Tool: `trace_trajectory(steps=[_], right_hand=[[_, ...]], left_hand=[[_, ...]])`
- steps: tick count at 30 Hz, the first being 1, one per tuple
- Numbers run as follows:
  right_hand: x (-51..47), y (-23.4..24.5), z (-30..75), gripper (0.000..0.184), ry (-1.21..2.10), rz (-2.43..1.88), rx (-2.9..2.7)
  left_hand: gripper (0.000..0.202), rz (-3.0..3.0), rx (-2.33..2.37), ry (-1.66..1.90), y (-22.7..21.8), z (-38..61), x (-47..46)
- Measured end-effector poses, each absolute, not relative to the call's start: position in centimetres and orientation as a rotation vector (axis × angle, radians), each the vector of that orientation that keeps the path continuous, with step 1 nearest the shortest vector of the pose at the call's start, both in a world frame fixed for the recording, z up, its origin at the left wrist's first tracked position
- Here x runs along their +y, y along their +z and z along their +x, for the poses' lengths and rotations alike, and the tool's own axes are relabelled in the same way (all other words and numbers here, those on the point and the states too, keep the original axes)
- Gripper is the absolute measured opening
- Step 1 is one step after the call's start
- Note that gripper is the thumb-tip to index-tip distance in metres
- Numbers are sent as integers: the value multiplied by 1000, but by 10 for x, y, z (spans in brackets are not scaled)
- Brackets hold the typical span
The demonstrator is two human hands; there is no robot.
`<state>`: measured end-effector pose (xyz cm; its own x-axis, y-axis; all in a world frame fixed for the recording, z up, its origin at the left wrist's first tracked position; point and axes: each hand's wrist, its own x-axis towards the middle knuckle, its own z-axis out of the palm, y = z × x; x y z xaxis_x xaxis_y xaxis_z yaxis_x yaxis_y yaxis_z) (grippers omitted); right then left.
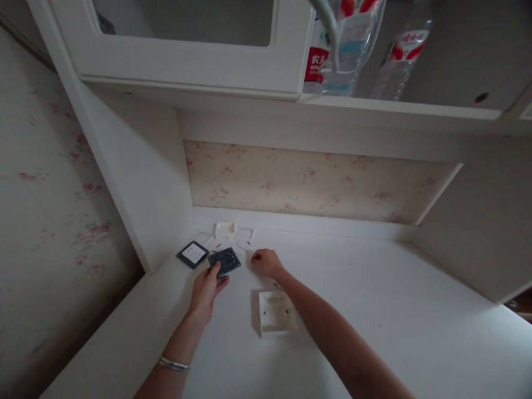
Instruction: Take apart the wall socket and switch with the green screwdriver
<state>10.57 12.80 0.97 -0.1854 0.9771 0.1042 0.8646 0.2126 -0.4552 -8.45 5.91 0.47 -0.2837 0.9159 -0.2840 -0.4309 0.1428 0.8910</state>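
Note:
My left hand (206, 289) rests on the white desk (374, 310) with its fingers on the near edge of a dark grey socket module (225, 260), holding it down. My right hand (266, 262) lies just to the right of the module with its fingers curled in a pinch on something small I cannot make out. A white square mounting box (275, 312) lies open side up under my right forearm. A dark frame with a white switch plate (192, 254) lies to the left of the module.
Small white parts (225, 229) and flat white pieces (244, 239) lie near the back wall. A white cabinet door (183, 50) hangs overhead, with plastic water bottles (344, 50) on the shelf beside it. The desk's left side panel (137, 177) stands close.

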Motion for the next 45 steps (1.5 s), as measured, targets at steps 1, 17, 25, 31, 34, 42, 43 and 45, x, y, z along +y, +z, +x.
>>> trace_trajectory(steps=[1,17,25,31,34,42,43,45], right_hand=[[133,8,101,19,431,-1715,-2121],[72,57,112,31,455,-1034,-2491],[57,52,128,34,19,-1243,-2587],[62,43,137,31,-122,-1189,-2675],[67,39,141,34,-120,-1181,-2647],[91,37,154,29,-183,-1577,-2533],[94,36,157,30,-197,-1628,-2496],[101,35,162,33,-226,-1734,-2413]], left_hand=[[16,554,1220,1435,4,-84,59],[38,753,1245,1369,2,-66,51],[46,930,1239,1326,8,-53,41],[49,991,1212,1295,12,-48,38],[51,994,1220,1267,13,-46,37],[54,1009,1187,1167,9,-40,32],[53,1020,1194,1154,7,-40,32],[51,1052,1222,1147,4,-39,33]])
